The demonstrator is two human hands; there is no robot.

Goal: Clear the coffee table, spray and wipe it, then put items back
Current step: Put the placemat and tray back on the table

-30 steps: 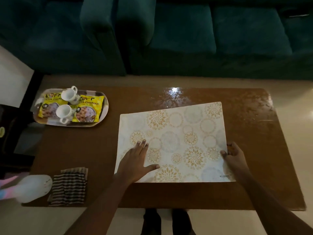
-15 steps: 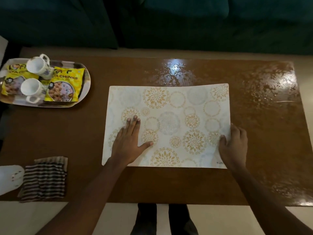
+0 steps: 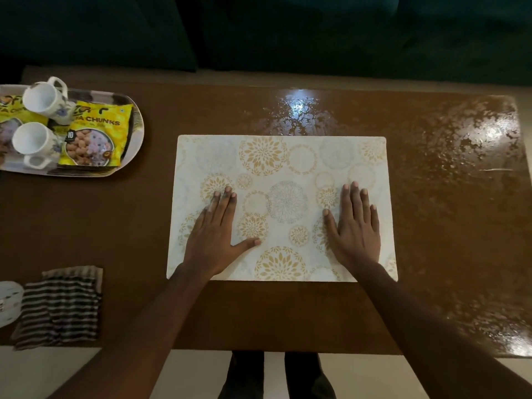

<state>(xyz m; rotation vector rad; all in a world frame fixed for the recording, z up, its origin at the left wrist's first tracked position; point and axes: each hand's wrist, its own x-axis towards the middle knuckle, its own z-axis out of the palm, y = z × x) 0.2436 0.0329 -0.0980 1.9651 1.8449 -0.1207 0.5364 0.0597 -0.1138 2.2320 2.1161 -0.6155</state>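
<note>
The placemat (image 3: 288, 156) is pressed flat on the coffee table (image 3: 129, 226) by the left hand (image 3: 214, 240) and the right hand (image 3: 355, 234), both laid palm-down with fingers straight, nothing being gripped. A tray (image 3: 135, 133) is seen well left of the left hand and beyond it, a striped cloth (image 3: 60, 306) left and nearer.

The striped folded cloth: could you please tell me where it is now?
In the head view, the striped folded cloth lies on the brown coffee table's near left corner, left of the floral placemat and nearer than the oval tray.
</note>
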